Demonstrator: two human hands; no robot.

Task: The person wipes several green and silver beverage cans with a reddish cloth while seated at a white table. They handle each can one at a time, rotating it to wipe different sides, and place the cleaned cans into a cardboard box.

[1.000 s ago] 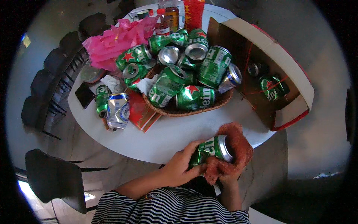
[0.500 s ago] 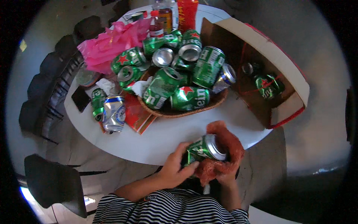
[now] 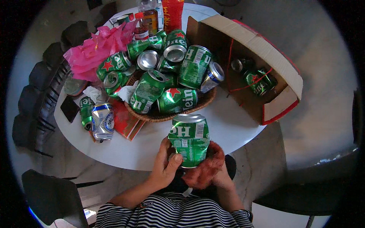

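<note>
A dented green beer can is upright in front of me, just past the table's near edge, its silver end up. My left hand is closed round its left side, thumb toward me. In my right hand is a reddish-brown fluffy cloth, pressed to the can's lower right side; the cloth covers most of that hand's fingers. Beyond the can stands a wicker basket heaped with crushed green cans and one silver-blue can.
An open cardboard box with red cord and several cans lies on its side at right. On the white table at left are a silver can, a phone and a pink plastic bag. Bottles stand at the back.
The can has turned from lying tilted to upright and shifted left. The cloth has slid from round its end down to its lower right side. My view has shifted slightly.
</note>
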